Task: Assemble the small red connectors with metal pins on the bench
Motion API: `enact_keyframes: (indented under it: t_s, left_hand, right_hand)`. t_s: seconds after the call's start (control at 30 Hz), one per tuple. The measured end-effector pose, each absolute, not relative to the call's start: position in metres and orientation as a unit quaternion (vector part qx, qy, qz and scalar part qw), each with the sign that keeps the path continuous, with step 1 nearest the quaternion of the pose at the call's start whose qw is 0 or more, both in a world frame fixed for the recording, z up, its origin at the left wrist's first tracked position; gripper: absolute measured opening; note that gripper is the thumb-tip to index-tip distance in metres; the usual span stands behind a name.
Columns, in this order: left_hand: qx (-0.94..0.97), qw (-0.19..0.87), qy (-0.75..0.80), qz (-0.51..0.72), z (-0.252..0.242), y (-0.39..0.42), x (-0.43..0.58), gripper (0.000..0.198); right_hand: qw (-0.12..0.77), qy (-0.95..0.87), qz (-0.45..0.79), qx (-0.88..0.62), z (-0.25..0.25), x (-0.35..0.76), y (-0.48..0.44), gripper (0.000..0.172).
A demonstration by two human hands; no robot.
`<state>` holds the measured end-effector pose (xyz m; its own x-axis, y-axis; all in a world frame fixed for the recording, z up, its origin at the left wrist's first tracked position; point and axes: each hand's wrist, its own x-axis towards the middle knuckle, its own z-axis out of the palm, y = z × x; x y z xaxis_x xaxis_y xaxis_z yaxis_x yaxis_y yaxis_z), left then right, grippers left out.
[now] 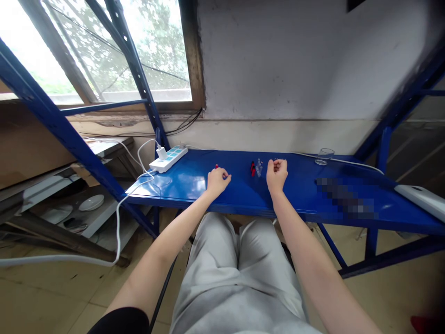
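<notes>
My left hand (217,181) is over the middle of the blue table, its fingers curled and their tips mostly hidden. Just past its knuckles a small red piece (216,166) shows; I cannot tell whether the hand touches it. To the right, my right hand (277,176) is closed, fingers bent in toward the palm, and what they hold, if anything, is too small to name. Between the hands stand small red-and-black pieces (253,169) beside several small clear pieces (259,168). Tiny clear bits also show behind the right fingertips.
A white power strip (169,159) with a plugged-in charger sits at the left end of the blue table (174,185). A clear glass (324,157) stands at the back right, near a blurred dark object (344,198). A white device (422,200) lies at the right edge.
</notes>
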<state>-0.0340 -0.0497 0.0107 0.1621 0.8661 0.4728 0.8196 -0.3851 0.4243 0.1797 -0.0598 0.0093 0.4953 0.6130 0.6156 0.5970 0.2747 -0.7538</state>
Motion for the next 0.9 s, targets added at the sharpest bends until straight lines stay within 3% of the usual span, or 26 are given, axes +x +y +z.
enact_keyframes:
  t_s: [0.17, 0.27, 0.4, 0.63, 0.9]
  left_hand:
    - [0.849, 0.008, 0.43, 0.306, 0.011, -0.066, 0.009, 0.031]
    - [0.853, 0.005, 0.45, 0.264, 0.005, -0.067, 0.03, 0.049]
    - [0.838, 0.003, 0.49, 0.24, -0.005, -0.061, 0.048, 0.055]
    - [0.832, -0.01, 0.498, 0.245, -0.008, -0.051, 0.059, 0.05]
    - [0.82, -0.03, 0.487, 0.3, -0.001, -0.054, 0.055, 0.024]
  right_hand:
    - [0.551, -0.485, 0.05, -0.677, -0.006, 0.189, -0.053, 0.019]
    - [0.494, -0.509, 0.066, -0.702, -0.011, 0.19, -0.051, 0.019]
    - [0.448, -0.528, 0.058, -0.719, -0.015, 0.191, -0.049, 0.018]
    - [0.386, -0.543, 0.046, -0.744, -0.02, 0.192, -0.047, 0.02]
    - [0.335, -0.566, 0.036, -0.752, -0.017, 0.189, -0.049, 0.022]
